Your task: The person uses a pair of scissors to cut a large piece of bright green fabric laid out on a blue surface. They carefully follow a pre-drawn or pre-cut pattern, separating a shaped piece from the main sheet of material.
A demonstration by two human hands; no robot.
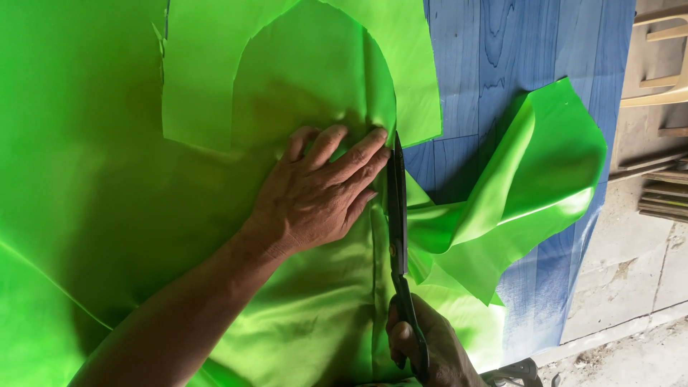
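Blue wood-grain table (502,64) fills the right of the view; past its right edge lie bare concrete floor (631,287) and stacked timber (663,193). Bright green satin-like fabric (86,179) covers most of the surface, glossy, smooth at left, creased near the cut.

A curved paper-flat pattern piece of the same green (301,64) lies on top at far centre, arch-shaped. At right, the trimmed-off strip (530,179) folds over itself in a loose, shiny loop.

Your left hand (315,193) lies flat and spread, fingers extended, pressing the fabric just left of the cut line; it grips nothing. Your right hand (430,351), at the near edge, is closed through the handles of the black scissors (398,236). The blades point to the far side and sit nearly closed, tips touching the fabric beside your left fingertips.

Judgement: keep the pressing hand close to the blades but clear of them, hold the layers taut, and follow the arch's edge with long, steady strokes; slippery cloth is likely to creep otherwise.
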